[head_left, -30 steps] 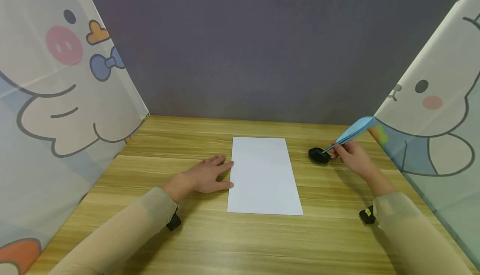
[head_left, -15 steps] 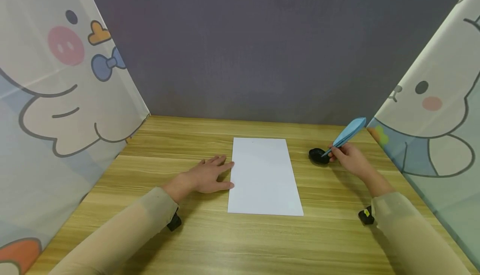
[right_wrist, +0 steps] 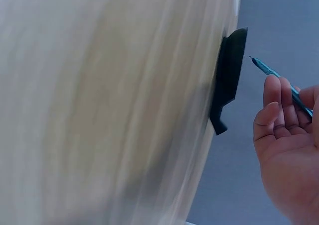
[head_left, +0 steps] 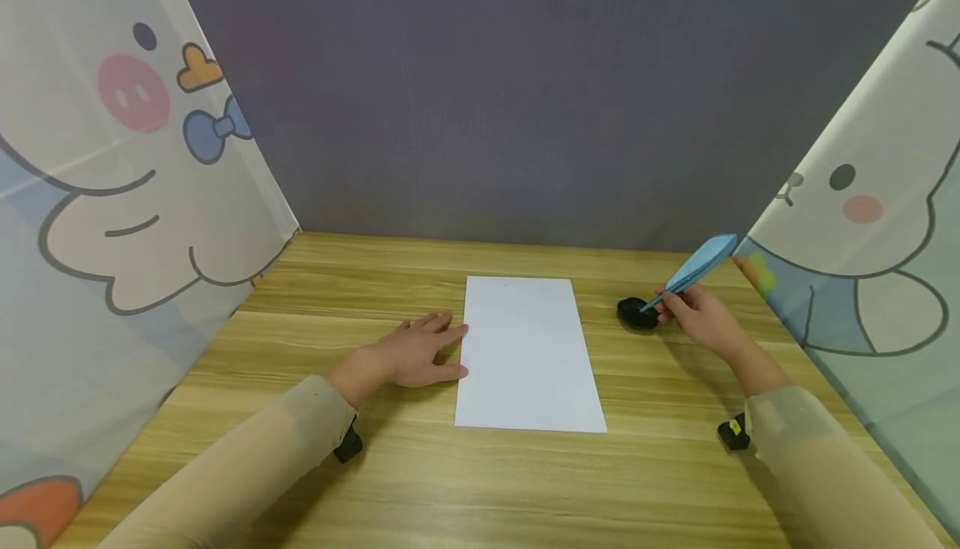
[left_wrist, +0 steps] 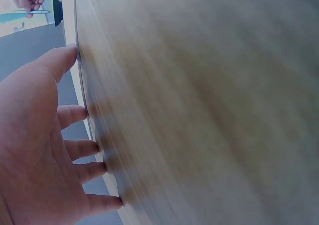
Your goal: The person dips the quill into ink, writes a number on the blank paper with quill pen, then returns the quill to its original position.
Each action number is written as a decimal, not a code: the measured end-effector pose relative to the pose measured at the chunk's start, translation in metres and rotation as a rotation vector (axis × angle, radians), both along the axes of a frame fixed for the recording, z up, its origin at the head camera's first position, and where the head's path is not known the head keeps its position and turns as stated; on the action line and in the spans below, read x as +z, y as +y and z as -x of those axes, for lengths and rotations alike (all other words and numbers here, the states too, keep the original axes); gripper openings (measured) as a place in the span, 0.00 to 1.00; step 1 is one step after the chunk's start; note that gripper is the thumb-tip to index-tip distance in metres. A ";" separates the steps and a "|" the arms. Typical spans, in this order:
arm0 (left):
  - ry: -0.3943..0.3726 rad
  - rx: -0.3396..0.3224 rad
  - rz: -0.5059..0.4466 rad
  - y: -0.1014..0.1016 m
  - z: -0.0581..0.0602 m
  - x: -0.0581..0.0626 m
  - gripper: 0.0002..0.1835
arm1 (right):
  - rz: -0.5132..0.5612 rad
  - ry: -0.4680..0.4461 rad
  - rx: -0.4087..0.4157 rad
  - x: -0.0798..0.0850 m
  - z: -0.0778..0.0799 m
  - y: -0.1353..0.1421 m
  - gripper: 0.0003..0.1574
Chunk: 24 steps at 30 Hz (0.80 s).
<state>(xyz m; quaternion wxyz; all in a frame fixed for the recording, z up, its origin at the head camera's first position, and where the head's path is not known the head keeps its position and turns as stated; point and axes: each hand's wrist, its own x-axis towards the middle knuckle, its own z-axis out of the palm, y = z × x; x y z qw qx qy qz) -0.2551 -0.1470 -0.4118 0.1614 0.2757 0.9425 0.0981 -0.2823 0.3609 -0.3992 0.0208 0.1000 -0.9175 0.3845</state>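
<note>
My right hand (head_left: 703, 320) pinches a blue feather quill pen (head_left: 699, 266) between thumb and fingers. Its feather slants up to the right, and its nib points down toward a small black dish (head_left: 636, 313) on the table. In the right wrist view the dark nib of the pen (right_wrist: 264, 68) is just off the dish's rim (right_wrist: 232, 65), clear of it. My left hand (head_left: 416, 351) lies with spread, straight fingers at the left edge of a white sheet of paper (head_left: 525, 357). Its thumb and index fingertip touch that edge; the other fingertips rest on the wood.
The wooden table (head_left: 525, 482) runs back to a dark grey panel (head_left: 480, 99). Cartoon-printed cloth (head_left: 135, 224) stands along the left side, with a similar cloth (head_left: 862, 257) on the right. The dish sits to the right of the paper, near the far edge.
The quill's feather end has swung a little left and steeper, and its nib has shifted slightly over the dish. My left hand and the paper stay put.
</note>
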 end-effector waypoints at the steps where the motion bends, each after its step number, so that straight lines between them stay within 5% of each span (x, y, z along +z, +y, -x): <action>1: -0.002 0.000 0.001 0.000 0.000 0.000 0.46 | 0.008 0.003 0.001 0.001 -0.001 -0.001 0.32; 11: -0.001 -0.002 0.002 -0.001 0.002 -0.003 0.46 | 0.134 0.059 0.059 0.012 -0.005 -0.018 0.28; 24: -0.001 -0.002 0.001 0.000 0.001 -0.001 0.46 | 0.151 0.052 0.089 0.025 -0.002 -0.045 0.26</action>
